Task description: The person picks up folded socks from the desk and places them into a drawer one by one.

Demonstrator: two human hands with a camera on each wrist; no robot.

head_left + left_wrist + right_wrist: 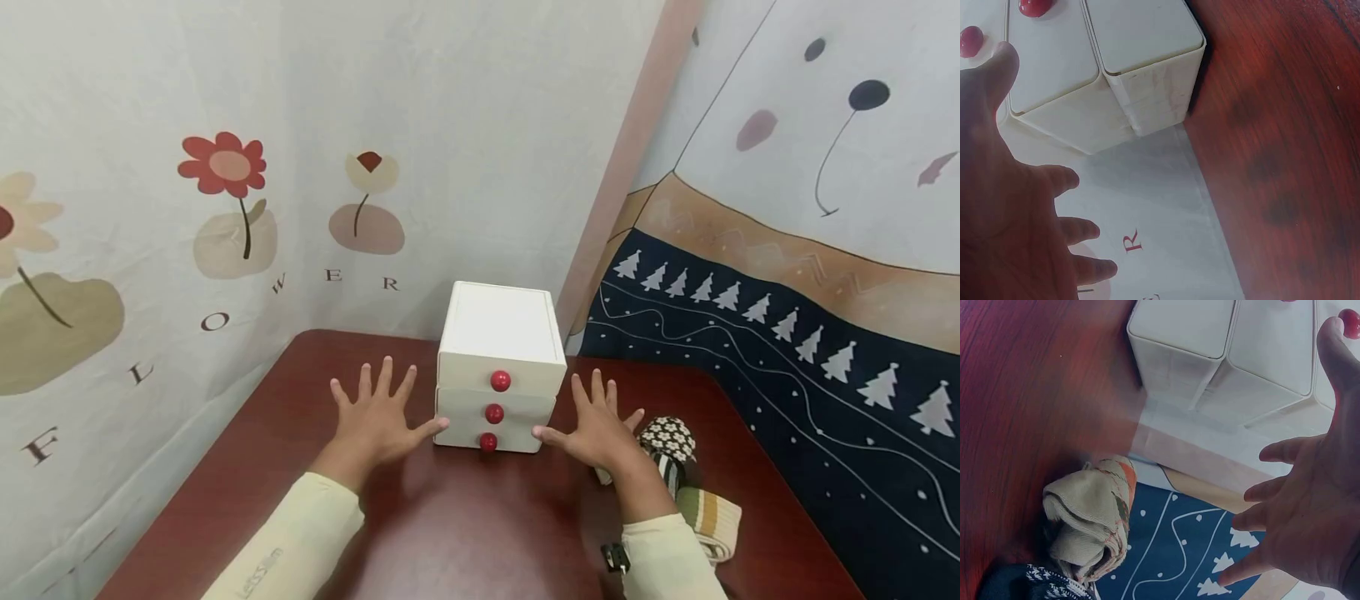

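Observation:
A white three-drawer box (504,321) with round red knobs (500,381) stands near the back of the table, its drawers closed. My left hand (378,425) hovers at its left side, fingers spread wide, the thumb pointing at the box's lower left edge. On the other side my right hand (596,429) is spread the same way, thumb toward the lower right corner. Both wrist views show bare palms facing the box, with nothing held. Folded socks (667,440) lie on the table just right of my right hand, partly hidden behind the forearm.
The dark red wooden table (465,533) reaches back to a pale cloth (465,150) printed with flowers and letters. At right hangs a navy cloth (750,367) with white trees. A striped folded sock (708,521) sits beside my right forearm, below the patterned ones.

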